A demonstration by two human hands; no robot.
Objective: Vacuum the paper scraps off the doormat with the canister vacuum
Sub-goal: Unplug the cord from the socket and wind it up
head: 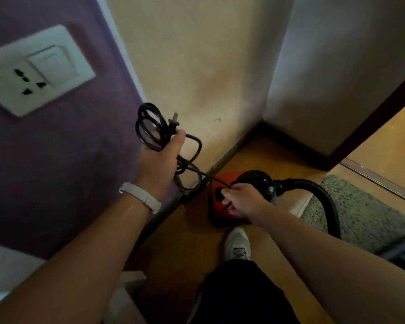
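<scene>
Wall socket (36, 71) w/ switch, sneaker (237, 244)

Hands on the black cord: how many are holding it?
2. The left hand grips the coiled cord up high, with the plug sticking up. The right hand pinches the cord lower down, over the red vacuum.

Dim, warm indoor light; wide-angle bending at the edges, soft motion blur on the wall socket (36, 71).
</scene>
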